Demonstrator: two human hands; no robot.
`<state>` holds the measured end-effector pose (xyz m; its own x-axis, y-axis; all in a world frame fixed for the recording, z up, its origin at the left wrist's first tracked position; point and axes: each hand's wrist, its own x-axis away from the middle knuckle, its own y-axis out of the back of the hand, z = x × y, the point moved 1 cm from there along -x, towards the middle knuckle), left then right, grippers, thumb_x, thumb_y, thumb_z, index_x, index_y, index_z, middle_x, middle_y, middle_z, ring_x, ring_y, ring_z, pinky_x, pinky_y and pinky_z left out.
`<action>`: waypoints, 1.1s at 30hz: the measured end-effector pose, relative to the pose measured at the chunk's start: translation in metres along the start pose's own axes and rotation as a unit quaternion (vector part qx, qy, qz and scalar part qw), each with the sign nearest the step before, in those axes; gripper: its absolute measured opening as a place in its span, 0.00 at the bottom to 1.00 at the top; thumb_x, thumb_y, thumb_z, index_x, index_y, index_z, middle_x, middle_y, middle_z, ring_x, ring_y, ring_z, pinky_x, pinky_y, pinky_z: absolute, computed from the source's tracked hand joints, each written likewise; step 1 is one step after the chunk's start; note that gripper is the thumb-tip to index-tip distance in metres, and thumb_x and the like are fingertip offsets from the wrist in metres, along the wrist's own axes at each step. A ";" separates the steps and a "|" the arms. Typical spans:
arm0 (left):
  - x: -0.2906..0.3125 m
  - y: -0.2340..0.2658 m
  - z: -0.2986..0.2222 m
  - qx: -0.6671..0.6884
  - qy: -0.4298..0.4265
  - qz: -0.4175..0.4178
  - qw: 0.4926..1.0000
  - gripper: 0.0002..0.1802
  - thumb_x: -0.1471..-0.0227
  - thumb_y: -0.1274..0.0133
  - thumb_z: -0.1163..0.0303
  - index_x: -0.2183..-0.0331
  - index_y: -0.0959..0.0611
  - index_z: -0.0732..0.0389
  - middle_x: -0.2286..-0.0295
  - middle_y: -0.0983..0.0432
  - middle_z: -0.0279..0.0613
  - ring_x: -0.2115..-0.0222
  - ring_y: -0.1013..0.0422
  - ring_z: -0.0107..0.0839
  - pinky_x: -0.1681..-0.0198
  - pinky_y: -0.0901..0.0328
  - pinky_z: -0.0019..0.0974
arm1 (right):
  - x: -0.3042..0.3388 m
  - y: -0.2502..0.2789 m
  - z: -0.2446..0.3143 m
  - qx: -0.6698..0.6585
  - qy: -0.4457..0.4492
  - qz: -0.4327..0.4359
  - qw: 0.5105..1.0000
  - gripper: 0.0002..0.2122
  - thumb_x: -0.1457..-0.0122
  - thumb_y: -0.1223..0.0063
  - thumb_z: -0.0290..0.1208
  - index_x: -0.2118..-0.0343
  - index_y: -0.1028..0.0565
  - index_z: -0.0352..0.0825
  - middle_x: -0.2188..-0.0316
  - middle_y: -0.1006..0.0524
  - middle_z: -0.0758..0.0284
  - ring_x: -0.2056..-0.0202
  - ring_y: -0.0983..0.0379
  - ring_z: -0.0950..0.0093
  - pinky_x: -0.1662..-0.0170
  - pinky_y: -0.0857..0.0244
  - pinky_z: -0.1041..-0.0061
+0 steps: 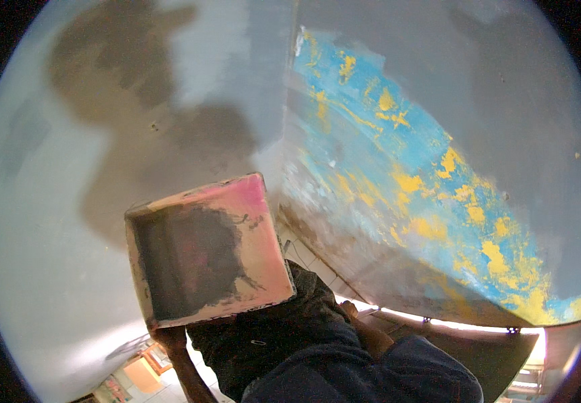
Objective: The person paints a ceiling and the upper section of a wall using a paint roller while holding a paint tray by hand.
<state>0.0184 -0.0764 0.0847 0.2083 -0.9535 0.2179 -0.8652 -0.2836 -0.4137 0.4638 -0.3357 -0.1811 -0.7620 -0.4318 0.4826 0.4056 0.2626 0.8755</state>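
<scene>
My left hand [168, 337] grips the lower left corner of a square paint tray [263, 275], which is held up before me and tilted so that its inside shows. The tray has pinkish and tan walls, with dark grey paint smeared over its bottom and left side. Most of the left fingers are hidden by the tray. Low beside my body, my right hand [349, 311] looks closed. Whatever it holds, if anything, is too small and dim to make out.
Two walls meet in a corner ahead. Grey paint covers much of the left wall [28, 221]; the right wall [398, 148] has a patch of light blue with yellow flecks. A tiled floor [310, 258] shows below, and framed items [156, 359] stand at lower left.
</scene>
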 end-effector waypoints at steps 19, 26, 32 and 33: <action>0.002 -0.009 -0.006 0.199 0.104 0.039 0.974 0.35 0.64 0.52 0.59 0.53 0.36 0.65 0.55 0.39 0.48 0.54 0.42 0.45 0.50 0.46 0.47 | -0.023 0.219 -0.013 -0.141 0.306 -0.211 0.918 0.12 0.56 0.43 0.38 0.78 0.30 0.33 0.82 0.29 0.63 0.79 0.32 0.69 0.76 0.38 0.69; -0.007 -0.024 -0.011 0.223 0.099 0.051 0.968 0.30 0.65 0.51 0.63 0.57 0.35 0.65 0.63 0.37 0.45 0.62 0.37 0.41 0.63 0.36 0.43 | -0.043 0.280 -0.058 -0.255 0.384 -0.175 0.870 0.11 0.50 0.50 0.29 0.84 0.38 0.37 0.90 0.44 0.76 0.91 0.49 0.84 0.89 0.54 0.82; -0.015 -0.040 -0.027 0.182 0.118 0.045 0.975 0.34 0.68 0.51 0.61 0.55 0.36 0.61 0.60 0.39 0.47 0.57 0.41 0.43 0.58 0.40 0.48 | 0.045 0.403 -0.010 -0.293 0.372 -0.053 0.879 0.10 0.49 0.50 0.31 0.83 0.35 0.35 0.92 0.42 0.76 0.92 0.45 0.83 0.88 0.50 0.81; -0.017 -0.043 -0.029 0.182 0.121 0.051 0.975 0.34 0.68 0.51 0.61 0.55 0.36 0.61 0.60 0.40 0.46 0.56 0.42 0.44 0.57 0.41 0.48 | 0.033 0.405 -0.017 -0.235 0.404 -0.079 0.881 0.11 0.49 0.49 0.31 0.83 0.34 0.35 0.92 0.43 0.76 0.91 0.46 0.84 0.87 0.51 0.81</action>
<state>0.0387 -0.0452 0.1238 -0.0226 -0.9387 0.3439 -0.6481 -0.2481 -0.7200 0.6120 -0.2580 0.1900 -0.2972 -0.9536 0.0492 0.6358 -0.1592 0.7552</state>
